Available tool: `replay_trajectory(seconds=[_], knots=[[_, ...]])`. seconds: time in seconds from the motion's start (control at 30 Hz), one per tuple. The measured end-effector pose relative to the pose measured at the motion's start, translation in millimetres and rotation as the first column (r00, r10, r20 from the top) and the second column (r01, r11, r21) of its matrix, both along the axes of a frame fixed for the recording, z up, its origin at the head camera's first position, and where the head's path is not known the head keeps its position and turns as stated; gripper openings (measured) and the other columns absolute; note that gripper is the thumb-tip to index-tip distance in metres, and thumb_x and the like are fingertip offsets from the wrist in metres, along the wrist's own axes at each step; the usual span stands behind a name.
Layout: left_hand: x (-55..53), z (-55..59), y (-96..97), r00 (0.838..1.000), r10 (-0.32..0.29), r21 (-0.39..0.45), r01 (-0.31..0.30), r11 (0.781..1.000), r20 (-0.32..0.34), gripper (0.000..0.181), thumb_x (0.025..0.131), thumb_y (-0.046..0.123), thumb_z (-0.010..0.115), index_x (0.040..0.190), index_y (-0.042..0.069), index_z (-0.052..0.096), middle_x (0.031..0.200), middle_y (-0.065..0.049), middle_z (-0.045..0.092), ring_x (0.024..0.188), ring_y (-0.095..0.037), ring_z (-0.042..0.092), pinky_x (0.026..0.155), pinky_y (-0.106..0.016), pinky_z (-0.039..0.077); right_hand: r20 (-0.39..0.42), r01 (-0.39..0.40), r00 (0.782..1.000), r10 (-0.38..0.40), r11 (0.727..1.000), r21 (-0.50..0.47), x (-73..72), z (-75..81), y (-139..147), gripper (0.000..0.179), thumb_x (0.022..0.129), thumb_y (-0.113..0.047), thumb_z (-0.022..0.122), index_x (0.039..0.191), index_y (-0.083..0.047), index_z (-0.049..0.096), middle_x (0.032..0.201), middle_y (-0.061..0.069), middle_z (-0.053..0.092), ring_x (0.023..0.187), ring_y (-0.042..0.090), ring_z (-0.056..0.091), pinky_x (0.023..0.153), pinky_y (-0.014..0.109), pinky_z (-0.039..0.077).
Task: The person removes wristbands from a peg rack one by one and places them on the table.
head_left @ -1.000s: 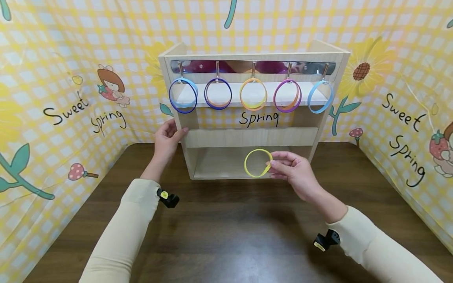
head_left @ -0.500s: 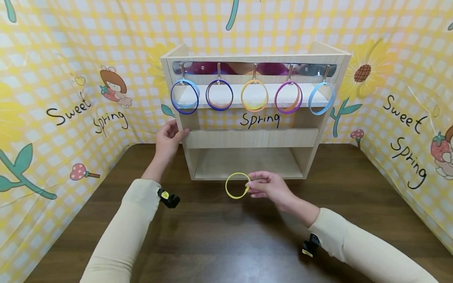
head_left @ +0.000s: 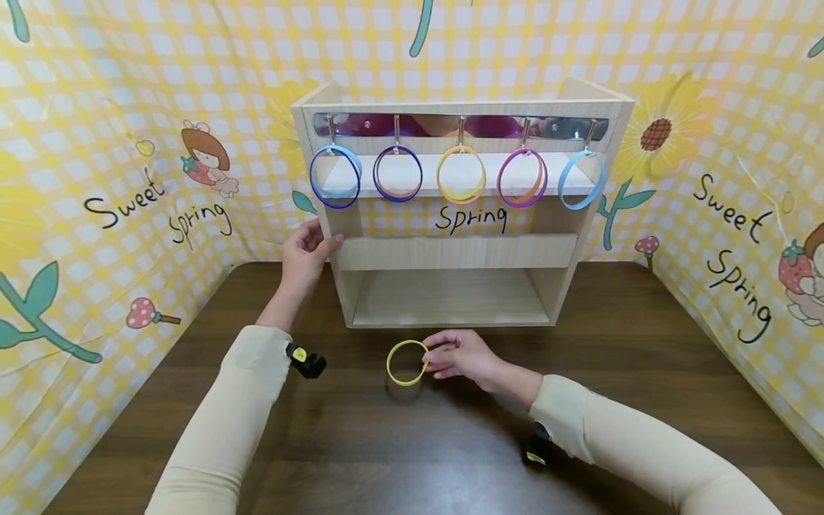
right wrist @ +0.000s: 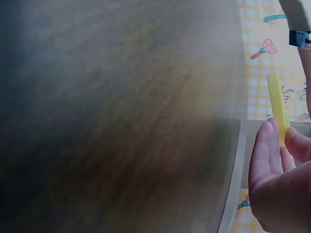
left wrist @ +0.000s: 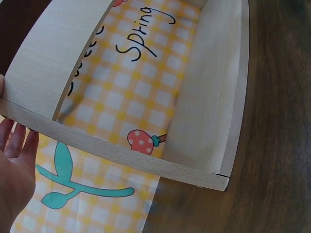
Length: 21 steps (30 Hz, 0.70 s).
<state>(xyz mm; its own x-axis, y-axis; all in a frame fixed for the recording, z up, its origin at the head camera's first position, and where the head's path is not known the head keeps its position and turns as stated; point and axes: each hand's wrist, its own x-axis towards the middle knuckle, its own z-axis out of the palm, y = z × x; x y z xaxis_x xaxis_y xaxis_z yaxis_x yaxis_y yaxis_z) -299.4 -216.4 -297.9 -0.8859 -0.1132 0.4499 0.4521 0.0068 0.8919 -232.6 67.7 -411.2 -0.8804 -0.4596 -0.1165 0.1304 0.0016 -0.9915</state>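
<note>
My left hand (head_left: 304, 259) holds the left side panel of a pale wooden shelf (head_left: 457, 251), with the thumb on its front edge. The left wrist view shows the fingers of that hand (left wrist: 15, 167) along the outside of the panel. In front of the shelf, my right hand (head_left: 465, 357) pinches a thin yellow wristband (head_left: 389, 363) by its right side. The wristband stands roughly upright, low over the table; whether it touches the wood is unclear. Seen edge-on in the right wrist view, the wristband (right wrist: 276, 97) is a flat strip between thumb and fingers.
A metal hook rail (head_left: 430, 127) runs across the shelf's top front. From its hooks hang several bands, among them dark blue, orange, purple (head_left: 500, 182) and light blue (head_left: 601, 179) ones. Brown table (head_left: 360, 450) lies in front; patterned cloth (head_left: 257, 43) surrounds the back and sides.
My right hand has carried the yellow wristband down and to the left, from before the shelf's lower opening to low over the table. The left hand stays on the side panel.
</note>
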Motion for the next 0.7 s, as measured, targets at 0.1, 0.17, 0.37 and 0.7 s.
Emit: replay_trajectory(seconds=[0.1, 0.17, 0.37, 0.7], knots=[[0.2, -0.2, 0.6, 1.000, -0.001, -0.004, 0.001, 1.000, 0.009, 0.038, 0.088, 0.001, 0.068, 0.124, -0.007, 0.057, 0.118, -0.017, 0.062, 0.100, -0.012, 0.060, 0.080, -0.020, 0.050, 0.006, -0.014, 1.000, 0.014, 1.000, 0.006, -2.2, -2.3, -5, 0.039, 0.090, 0.002, 0.065, 0.124, 0.014, 0.052, 0.104, 0.030, 0.066, 0.080, 0.020, 0.070, 0.071, 0.034, 0.057], [0.2, 0.0, 0.7, 1.000, 0.002, -0.008, -0.002, 1.000, 0.012, 0.038, 0.088, 0.001, 0.068, 0.124, -0.006, 0.057, 0.119, -0.018, 0.061, 0.100, -0.012, 0.060, 0.081, -0.020, 0.050, 0.014, -0.016, 1.000, 0.016, 1.000, 0.008, -4.0, -3.5, -9, 0.038, 0.090, 0.003, 0.064, 0.124, 0.014, 0.053, 0.105, 0.030, 0.066, 0.081, 0.021, 0.070, 0.071, 0.034, 0.057], [-0.1, 0.3, 0.1, 1.000, 0.010, -0.001, -0.010, 1.000, 0.011, 0.035, 0.088, 0.002, 0.069, 0.121, -0.003, 0.060, 0.110, -0.006, 0.065, 0.101, -0.014, 0.060, 0.079, -0.020, 0.050, 0.023, -0.009, 1.000, 0.008, 1.000, 0.029, -9.9, -8.9, -20, 0.033, 0.090, 0.004, 0.064, 0.121, 0.011, 0.056, 0.102, 0.028, 0.067, 0.082, 0.023, 0.070, 0.071, 0.035, 0.057], [0.1, 0.3, 0.6, 1.000, -0.002, 0.007, 0.002, 1.000, 0.002, 0.036, 0.088, 0.000, 0.068, 0.122, -0.007, 0.059, 0.113, -0.014, 0.064, 0.099, -0.013, 0.061, 0.079, -0.020, 0.050, 0.036, 0.030, 0.999, -0.033, 0.997, 0.071, -15.1, -10.9, -30, 0.032, 0.089, 0.004, 0.065, 0.119, 0.010, 0.058, 0.102, 0.027, 0.067, 0.081, 0.024, 0.070, 0.070, 0.035, 0.057]])
